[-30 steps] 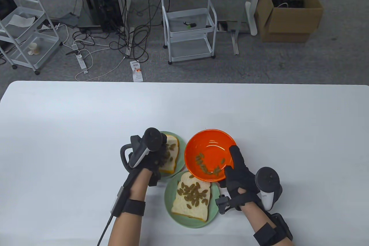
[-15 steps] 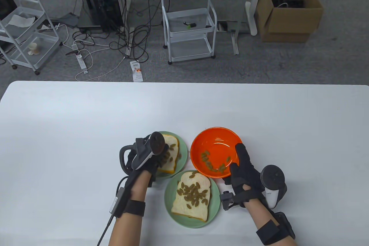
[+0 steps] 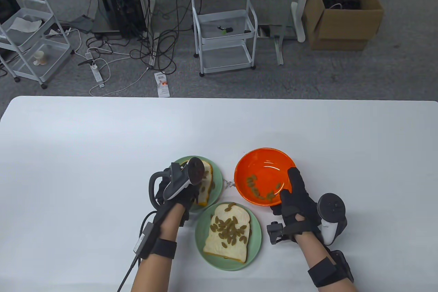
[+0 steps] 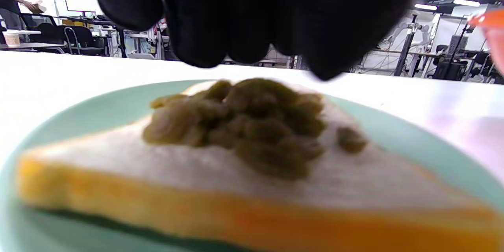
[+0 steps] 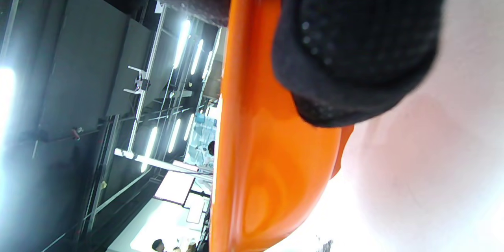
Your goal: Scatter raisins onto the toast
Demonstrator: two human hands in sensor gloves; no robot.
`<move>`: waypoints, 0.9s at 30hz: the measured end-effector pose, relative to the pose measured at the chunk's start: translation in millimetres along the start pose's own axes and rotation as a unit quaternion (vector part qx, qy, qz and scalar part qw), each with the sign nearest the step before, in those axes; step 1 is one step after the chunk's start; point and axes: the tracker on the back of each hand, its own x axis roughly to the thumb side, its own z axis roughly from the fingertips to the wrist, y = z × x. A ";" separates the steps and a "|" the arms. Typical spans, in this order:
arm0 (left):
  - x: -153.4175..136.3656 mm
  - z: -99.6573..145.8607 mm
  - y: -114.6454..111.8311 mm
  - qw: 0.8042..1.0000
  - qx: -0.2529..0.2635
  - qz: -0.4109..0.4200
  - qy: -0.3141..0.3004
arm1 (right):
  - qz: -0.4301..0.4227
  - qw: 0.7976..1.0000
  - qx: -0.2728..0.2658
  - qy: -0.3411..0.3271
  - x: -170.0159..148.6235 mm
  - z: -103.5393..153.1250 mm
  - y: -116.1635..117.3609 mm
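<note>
1. Raisins (image 3: 261, 192) lie in a loose line along the bottom of the orange bowl (image 3: 263, 158), which your right hand (image 3: 297, 199) grips at its near-right rim; the right wrist view shows one gloved finger (image 5: 354, 47) pressed against the bowl's outer wall, with the bowl tilted and its base off the table (image 3: 102, 141).
2. More raisins are heaped on the far toast (image 4: 244, 165), which sits on a green plate (image 3: 216, 191) just left of the bowl.
3. Your left hand (image 3: 181, 189) hovers over that far toast. In the left wrist view its fingertips (image 4: 204, 27) hang bunched together just above the raisin pile (image 4: 252, 126), apart from it. Whether they still pinch any raisins I cannot tell.
4. The near toast (image 3: 228, 233), scattered with raisins, rests on a second green plate (image 3: 200, 237) in front of the bowl and slightly left of it.
5. No brand or label shows on the bowl, the plates or the gloves. A printed slip (image 3: 163, 84) lies on the floor well beyond the bowl, but its writing is too small to read.
</note>
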 end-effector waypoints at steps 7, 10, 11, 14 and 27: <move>9.7 26.7 27.5 0.996 -0.035 0.075 -0.041 | -0.025 0.998 -0.032 0.040 -9.4 -12.4 -21.9; 8.1 42.6 29.5 0.992 -0.052 0.091 -0.074 | -0.027 0.997 -0.044 0.055 -14.5 -16.5 -30.2; 5.1 50.4 28.7 0.989 -0.061 0.101 -0.087 | -0.028 0.996 -0.051 0.062 -17.4 -18.3 -34.2; -6.8 69.5 20.4 0.981 -0.060 0.143 -0.117 | -0.026 0.995 -0.070 0.073 -24.1 -21.3 -42.8; -50.9 86.7 -18.3 0.961 -0.014 0.238 -0.141 | -0.043 0.989 -0.070 0.120 -39.7 -31.8 -50.5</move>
